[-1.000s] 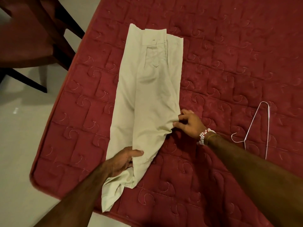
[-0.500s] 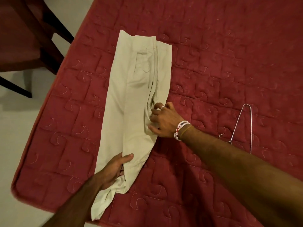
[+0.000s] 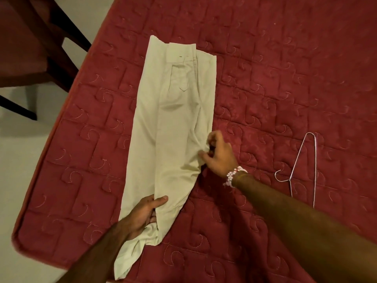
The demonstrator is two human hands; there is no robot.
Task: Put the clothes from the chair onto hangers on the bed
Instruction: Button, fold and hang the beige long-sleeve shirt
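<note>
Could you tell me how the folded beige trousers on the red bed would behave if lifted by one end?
Probably floppy: the folded beige trousers bunch where the left hand grips them. Likely light: a pinch by the right hand puckers their edge. Lifted, they would probably sag and unfold.

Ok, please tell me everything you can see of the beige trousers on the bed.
The trousers are pale beige, seemingly thin woven cloth, folded lengthwise and lying flat on the red quilted bed, waistband farthest from the person, a pointed pocket flap facing up. The leg ends reach the bed's near edge. The left hand grips the lower legs, thumb on top; the right hand pinches the right edge near mid-length.
</note>
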